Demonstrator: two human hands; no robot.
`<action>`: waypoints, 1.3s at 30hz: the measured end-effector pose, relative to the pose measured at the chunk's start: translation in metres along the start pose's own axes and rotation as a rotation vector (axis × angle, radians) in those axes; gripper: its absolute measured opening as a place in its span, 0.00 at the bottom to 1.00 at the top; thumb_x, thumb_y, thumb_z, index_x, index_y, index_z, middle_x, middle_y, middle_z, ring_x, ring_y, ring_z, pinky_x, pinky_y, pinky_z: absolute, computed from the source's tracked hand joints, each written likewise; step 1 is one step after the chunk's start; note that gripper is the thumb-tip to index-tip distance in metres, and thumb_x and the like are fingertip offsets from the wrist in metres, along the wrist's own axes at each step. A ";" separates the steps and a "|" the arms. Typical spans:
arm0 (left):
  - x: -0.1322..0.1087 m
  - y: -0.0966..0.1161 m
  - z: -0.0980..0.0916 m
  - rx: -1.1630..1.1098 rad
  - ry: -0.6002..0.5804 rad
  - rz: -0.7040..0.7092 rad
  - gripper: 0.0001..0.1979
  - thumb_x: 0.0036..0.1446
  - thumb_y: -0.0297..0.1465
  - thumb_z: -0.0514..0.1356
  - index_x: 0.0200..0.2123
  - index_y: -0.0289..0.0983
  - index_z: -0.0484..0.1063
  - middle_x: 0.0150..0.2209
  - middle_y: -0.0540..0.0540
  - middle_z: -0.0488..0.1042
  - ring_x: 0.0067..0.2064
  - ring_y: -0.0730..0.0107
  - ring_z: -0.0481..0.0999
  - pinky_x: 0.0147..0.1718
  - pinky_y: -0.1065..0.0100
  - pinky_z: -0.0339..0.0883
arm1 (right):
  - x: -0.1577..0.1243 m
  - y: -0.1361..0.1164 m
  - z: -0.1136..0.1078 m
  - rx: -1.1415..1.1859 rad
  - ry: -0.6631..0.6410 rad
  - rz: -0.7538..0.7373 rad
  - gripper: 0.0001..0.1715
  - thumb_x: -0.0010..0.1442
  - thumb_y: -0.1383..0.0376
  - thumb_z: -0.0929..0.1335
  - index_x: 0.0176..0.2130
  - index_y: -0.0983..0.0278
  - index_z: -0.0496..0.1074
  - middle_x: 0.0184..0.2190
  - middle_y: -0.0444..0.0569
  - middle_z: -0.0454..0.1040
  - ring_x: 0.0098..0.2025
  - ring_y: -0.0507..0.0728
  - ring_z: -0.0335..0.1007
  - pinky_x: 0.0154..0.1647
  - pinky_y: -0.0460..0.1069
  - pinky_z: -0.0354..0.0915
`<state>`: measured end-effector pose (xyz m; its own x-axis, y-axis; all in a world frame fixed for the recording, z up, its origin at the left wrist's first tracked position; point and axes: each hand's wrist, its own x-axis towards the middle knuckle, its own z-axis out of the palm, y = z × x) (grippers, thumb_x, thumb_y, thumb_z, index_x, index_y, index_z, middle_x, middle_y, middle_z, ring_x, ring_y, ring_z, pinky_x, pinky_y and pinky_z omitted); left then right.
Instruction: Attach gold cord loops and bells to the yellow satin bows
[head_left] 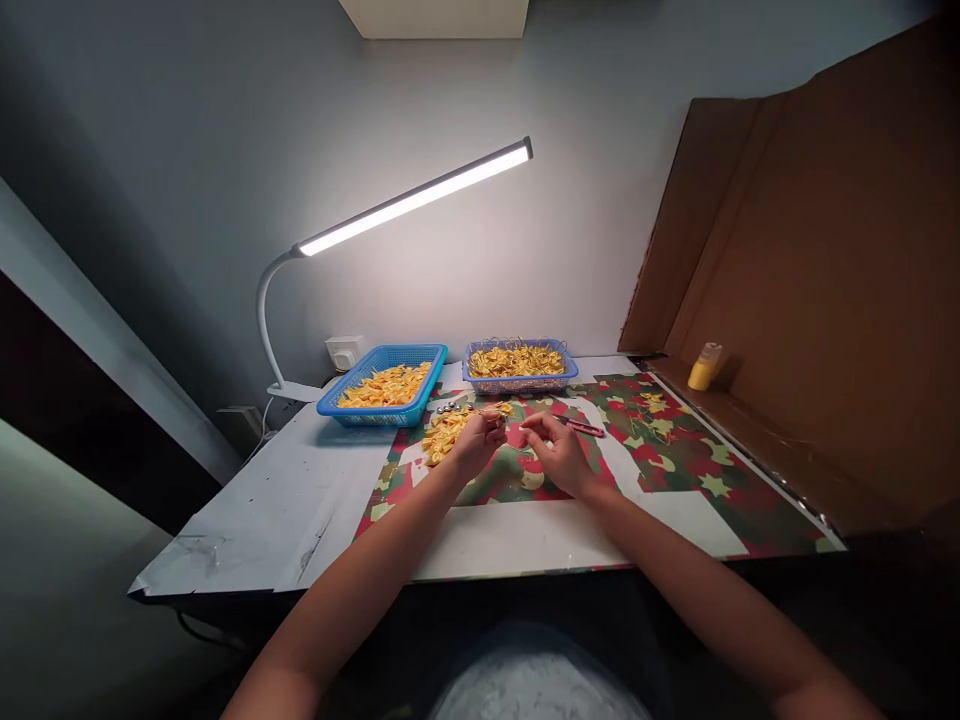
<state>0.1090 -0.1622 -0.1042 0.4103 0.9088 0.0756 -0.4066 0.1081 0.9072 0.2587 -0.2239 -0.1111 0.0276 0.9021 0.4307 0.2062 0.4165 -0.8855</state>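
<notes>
Well, left hand [482, 445]: above the middle of the desk, thumb and fingertips drawn close together; the fingers hide whatever may be between them, so I cannot tell whether it grips anything.
Right hand [561, 455]: just beside the left, the two apart, fingers bent and thumb near the index finger; whether it pinches something thin, I cannot tell.
Pile [442, 438]: loose yellow pieces on the patterned sheet, just beside the left hand on its outer side.
Silver bits [448, 408]: small and round, at the pile's edge towards the desk's far edge.
Cutter [583, 427]: pink, lying just beyond the right hand.
Blue basket [367, 414]: near the desk's far left corner, holding more yellow pieces.
Purple basket [517, 385]: by the far edge, full of yellow pieces with thin stems.
Scraps [651, 400]: a few yellow ones with thin stems, towards the right edge.
Bottle [703, 370]: upright, yellow inside, on the cardboard [817, 270] along the right edge.
Lamp [416, 198]: lit, its base at the far left corner.
Desk [277, 500]: white along the left edge, the patterned sheet [517, 487] covering much of the rest.
</notes>
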 end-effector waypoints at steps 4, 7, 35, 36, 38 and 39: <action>-0.006 -0.012 0.002 0.078 0.000 -0.021 0.13 0.45 0.33 0.58 0.20 0.39 0.53 0.18 0.58 0.49 0.19 0.80 0.50 0.22 0.72 0.52 | -0.002 0.003 0.002 0.026 0.060 -0.002 0.09 0.60 0.57 0.64 0.35 0.60 0.68 0.32 0.47 0.74 0.36 0.58 0.71 0.39 0.52 0.67; -0.008 -0.016 0.005 0.141 0.019 0.028 0.13 0.44 0.34 0.59 0.21 0.39 0.54 0.19 0.57 0.51 0.20 0.80 0.51 0.22 0.73 0.50 | -0.002 0.007 0.000 0.043 0.076 -0.009 0.11 0.60 0.56 0.65 0.34 0.60 0.69 0.34 0.48 0.74 0.37 0.57 0.70 0.40 0.52 0.67; -0.015 -0.024 0.005 0.766 0.118 0.385 0.15 0.54 0.38 0.54 0.20 0.39 0.57 0.21 0.54 0.55 0.27 0.72 0.56 0.28 0.69 0.51 | -0.004 0.020 0.012 0.065 0.161 -0.035 0.12 0.54 0.57 0.69 0.31 0.63 0.74 0.34 0.50 0.76 0.34 0.56 0.74 0.35 0.51 0.71; -0.015 -0.024 0.005 0.774 0.123 0.386 0.14 0.54 0.38 0.54 0.20 0.39 0.57 0.21 0.54 0.55 0.27 0.72 0.56 0.28 0.69 0.50 | -0.004 0.021 0.012 0.064 0.160 -0.027 0.12 0.54 0.57 0.69 0.31 0.63 0.74 0.34 0.51 0.76 0.35 0.57 0.74 0.35 0.51 0.71; -0.015 -0.023 0.005 0.788 0.130 0.384 0.14 0.54 0.38 0.54 0.21 0.38 0.57 0.22 0.54 0.56 0.27 0.72 0.57 0.28 0.69 0.50 | -0.004 0.023 0.013 0.058 0.160 -0.018 0.12 0.53 0.56 0.69 0.31 0.63 0.75 0.37 0.52 0.77 0.37 0.58 0.75 0.36 0.51 0.72; -0.015 -0.023 0.006 0.793 0.129 0.382 0.13 0.54 0.37 0.54 0.21 0.38 0.57 0.22 0.54 0.56 0.27 0.72 0.57 0.28 0.69 0.50 | -0.004 0.024 0.013 0.054 0.162 -0.015 0.12 0.53 0.56 0.69 0.31 0.63 0.75 0.38 0.53 0.77 0.38 0.58 0.75 0.36 0.51 0.72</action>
<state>0.1167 -0.1805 -0.1238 0.2474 0.8693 0.4279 0.2079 -0.4790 0.8528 0.2506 -0.2157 -0.1363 0.1831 0.8675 0.4625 0.1551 0.4391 -0.8850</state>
